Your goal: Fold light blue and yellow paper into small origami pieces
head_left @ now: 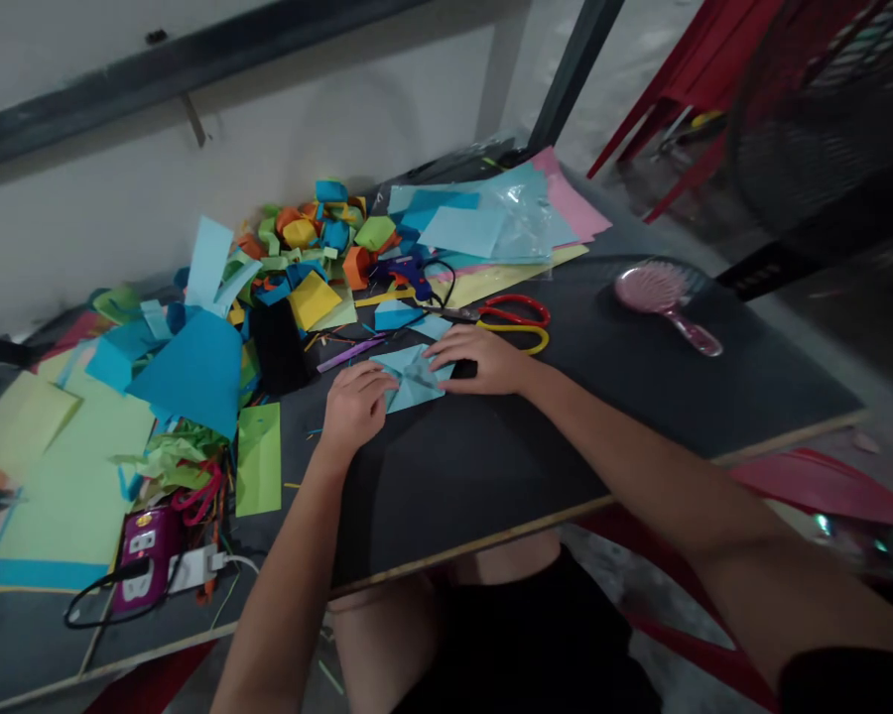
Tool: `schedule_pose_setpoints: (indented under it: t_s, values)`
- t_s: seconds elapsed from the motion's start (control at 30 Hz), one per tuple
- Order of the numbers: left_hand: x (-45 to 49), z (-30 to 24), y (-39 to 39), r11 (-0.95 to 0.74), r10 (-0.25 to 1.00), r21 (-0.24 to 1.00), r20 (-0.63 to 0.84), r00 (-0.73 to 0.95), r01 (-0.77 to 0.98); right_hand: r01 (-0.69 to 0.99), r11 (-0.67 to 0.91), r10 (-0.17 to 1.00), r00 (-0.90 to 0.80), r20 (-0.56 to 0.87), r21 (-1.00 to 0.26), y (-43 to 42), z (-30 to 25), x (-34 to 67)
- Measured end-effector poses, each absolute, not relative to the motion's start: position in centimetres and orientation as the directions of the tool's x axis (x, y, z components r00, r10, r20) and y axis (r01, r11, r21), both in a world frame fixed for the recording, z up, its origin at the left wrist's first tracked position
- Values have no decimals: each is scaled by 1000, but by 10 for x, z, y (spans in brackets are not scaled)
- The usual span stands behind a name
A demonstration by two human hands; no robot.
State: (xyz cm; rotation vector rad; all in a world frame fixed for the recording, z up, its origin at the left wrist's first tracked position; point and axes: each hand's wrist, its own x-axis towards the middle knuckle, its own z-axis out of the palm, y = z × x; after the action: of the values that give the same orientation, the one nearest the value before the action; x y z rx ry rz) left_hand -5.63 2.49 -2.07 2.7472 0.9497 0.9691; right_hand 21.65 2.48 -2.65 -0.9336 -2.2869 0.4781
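Observation:
A light blue folded paper [415,381] lies on the dark table [566,416] in front of me. My left hand [355,401] rests at its left edge with curled fingers pinching the paper. My right hand [478,359] lies over its right side, fingers stretched flat and pressing it down. Red and yellow scissors [512,319] lie just behind my right hand. A purple pen [349,353] lies just behind my left hand.
A heap of coloured paper scraps [305,248] fills the back left, with a blue glue gun [409,273] and a black object [279,345]. Light blue and pink sheets [491,223] lie behind. A pink hairbrush [666,297] sits right. A purple power strip [145,550] sits front left.

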Motion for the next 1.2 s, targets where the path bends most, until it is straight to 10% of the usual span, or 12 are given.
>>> schedule_pose_setpoints:
  t_s: [0.27,0.8,1.2]
  values:
    - [-46,-10,23,-828,542,64,344,766,557,492,634,770,-470,431,-597,26,-31,216]
    - [-60,-9,14,-865,401,-108,437,805,490,562,568,823,-411,393,-602,22,-34,203]
    - [-50,-1,5,-842,433,-222,269,861,492,449,768,640,-560,526,-457,7,-38,196]
